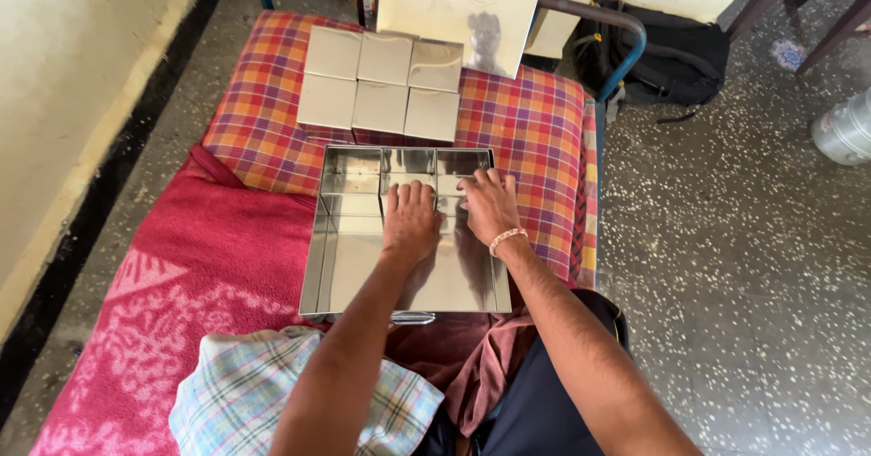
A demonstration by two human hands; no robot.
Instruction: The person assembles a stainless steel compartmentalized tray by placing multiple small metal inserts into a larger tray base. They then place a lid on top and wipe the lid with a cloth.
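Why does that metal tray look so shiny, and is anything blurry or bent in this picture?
Head view: the steel tray mirrors daylight and the left hand and right hand pressed inside it; the steel lid behind shows a dark reflection. The picture is sharp, though the wide lens bends the edges slightly.

- Six square silvery lidded boxes point(381, 82), upper centre (two rows of three)
- Black fabric backpack point(676, 52), upper right
- Red patterned towel point(186, 279), lower left
- Orange-and-purple checked cloth point(535, 125), centre
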